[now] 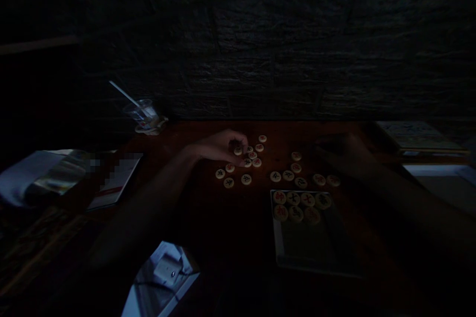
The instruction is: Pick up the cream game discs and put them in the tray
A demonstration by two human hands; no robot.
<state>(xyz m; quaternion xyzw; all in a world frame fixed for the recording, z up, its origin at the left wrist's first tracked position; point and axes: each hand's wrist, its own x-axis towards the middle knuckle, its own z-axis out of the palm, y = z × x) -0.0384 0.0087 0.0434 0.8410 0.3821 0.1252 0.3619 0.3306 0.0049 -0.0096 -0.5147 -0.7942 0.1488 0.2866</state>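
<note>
The scene is very dark. Several round pale game pieces [245,179] with red or black characters lie scattered on a reddish wooden table [208,208]. My left hand [223,147] reaches over them, fingers curled down and pinched on a piece [238,150] in the cluster. My right hand [340,153] lies in shadow beside other loose pieces [296,156], its fingers bent; nothing shows in them. A shallow rectangular box [316,252] in front of it holds several pieces [293,198] in two rows.
A clear plastic cup with a straw [143,114] stands at the table's far left. Papers and a shiny packet [55,173] lie at the left. A flat box [418,136] sits at the far right. A pale object [163,277] lies near me. A dark wall rises behind.
</note>
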